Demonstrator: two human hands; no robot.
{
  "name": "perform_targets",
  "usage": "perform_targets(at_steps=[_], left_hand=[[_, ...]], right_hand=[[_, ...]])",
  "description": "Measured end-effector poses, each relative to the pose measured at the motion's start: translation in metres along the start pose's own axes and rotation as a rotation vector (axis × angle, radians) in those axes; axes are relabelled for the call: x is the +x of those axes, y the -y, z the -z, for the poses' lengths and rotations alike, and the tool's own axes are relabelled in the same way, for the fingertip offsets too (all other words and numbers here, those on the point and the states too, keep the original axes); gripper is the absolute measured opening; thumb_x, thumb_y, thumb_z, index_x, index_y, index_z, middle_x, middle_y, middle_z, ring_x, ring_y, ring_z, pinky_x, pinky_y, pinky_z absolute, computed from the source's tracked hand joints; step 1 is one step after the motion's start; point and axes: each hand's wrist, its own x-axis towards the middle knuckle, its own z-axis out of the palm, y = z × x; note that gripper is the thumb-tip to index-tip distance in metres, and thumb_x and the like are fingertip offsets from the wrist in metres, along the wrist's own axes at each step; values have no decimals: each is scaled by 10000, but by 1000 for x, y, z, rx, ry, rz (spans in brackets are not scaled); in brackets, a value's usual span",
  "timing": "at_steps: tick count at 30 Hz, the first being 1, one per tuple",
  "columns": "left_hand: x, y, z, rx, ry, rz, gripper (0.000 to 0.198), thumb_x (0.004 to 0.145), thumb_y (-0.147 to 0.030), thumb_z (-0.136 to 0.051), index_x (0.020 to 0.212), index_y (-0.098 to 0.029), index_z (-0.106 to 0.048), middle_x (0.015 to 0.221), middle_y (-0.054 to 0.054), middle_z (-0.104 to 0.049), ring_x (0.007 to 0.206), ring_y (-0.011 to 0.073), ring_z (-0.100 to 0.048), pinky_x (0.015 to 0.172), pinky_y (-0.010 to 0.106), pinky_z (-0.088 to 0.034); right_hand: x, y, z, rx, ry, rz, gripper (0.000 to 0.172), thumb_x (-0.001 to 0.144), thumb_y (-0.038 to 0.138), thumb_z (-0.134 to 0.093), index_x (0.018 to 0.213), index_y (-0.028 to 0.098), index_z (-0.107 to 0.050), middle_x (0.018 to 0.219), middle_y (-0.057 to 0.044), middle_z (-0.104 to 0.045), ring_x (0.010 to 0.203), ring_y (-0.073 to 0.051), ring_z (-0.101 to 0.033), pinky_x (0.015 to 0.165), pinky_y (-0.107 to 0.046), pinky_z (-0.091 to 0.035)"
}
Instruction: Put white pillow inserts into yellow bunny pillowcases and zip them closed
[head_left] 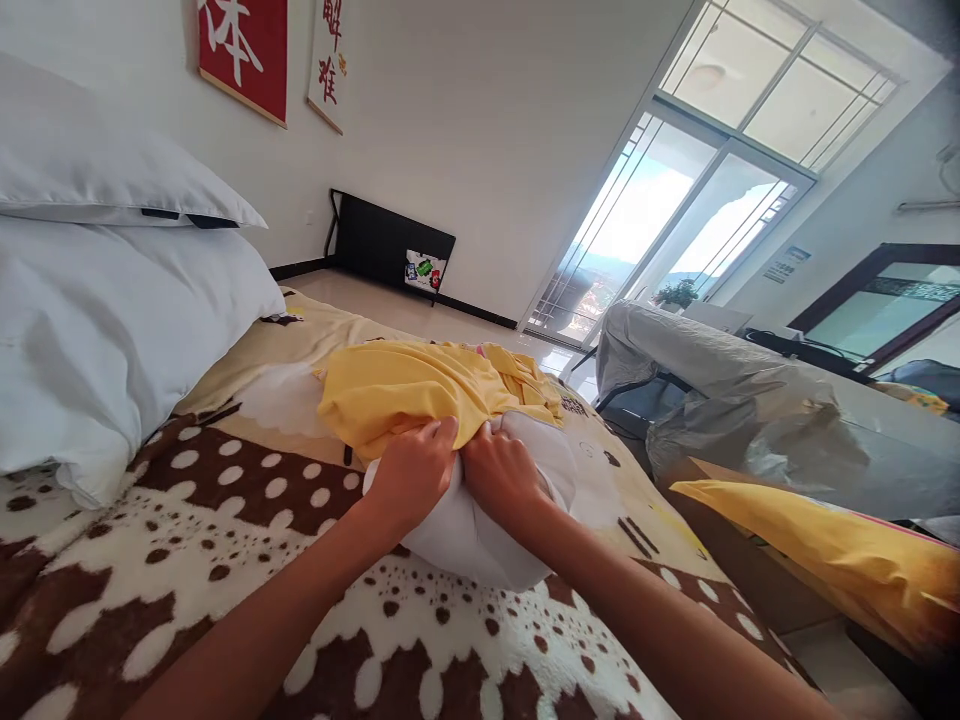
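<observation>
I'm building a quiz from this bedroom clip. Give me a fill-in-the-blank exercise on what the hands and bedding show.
1. The left hand and right hand both grip the edge of a ____ fabric cover.
2. That cover sits partly over a ____ round pillow.
3. The pillow rests on a brown and cream ____ blanket.

Missing words: yellow; white; spotted
</observation>
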Motion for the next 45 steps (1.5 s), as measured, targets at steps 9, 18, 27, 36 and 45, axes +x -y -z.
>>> perform_targets(at_steps=[9,18,27,36,45], left_hand=[[3,20,23,-19,-50,-282,215,858,-170,-470,1024,-164,-607,1023,86,-642,1031,250,-542,913,391,-429],[12,27,-16,-73,-74,-46,256,808,-199,-571,1054,-128,-583,1060,118,-639,1070,272,-543,940,383,-422],[12,45,-43,-57,-304,153,148,809,-97,-462,788,-189,-576,816,87,-676,857,243,-605,826,355,-404],[12,35,-37,-129,-560,157,210,625,4,-519,587,-193,-458,630,-4,-617,691,175,-554,729,331,-320],[4,29,-40,112,-829,-238,214,711,-60,-530,559,-187,-450,531,-5,-513,598,159,-455,691,350,-298]], right_hand=[[-12,-66,-23,57,24,-206,283,896,234,-385,1109,227,-572,995,-96,-650,836,-239,-641,630,-299,-413],[-20,-57,-21,71,-18,-188,370,878,242,-403,1235,249,-500,1040,-85,-614,818,-229,-631,613,-294,-381],[-46,-24,-17,-32,-167,64,585,965,501,-261,1494,251,-248,1055,-141,-573,917,-269,-584,647,-314,-449],[-35,-5,-1,-72,-50,138,478,911,433,-455,1376,332,-411,1085,-145,-578,789,-239,-621,592,-288,-428],[3,-14,-3,32,46,40,330,917,322,-388,1048,183,-657,1015,-153,-661,866,-257,-643,704,-325,-449]])
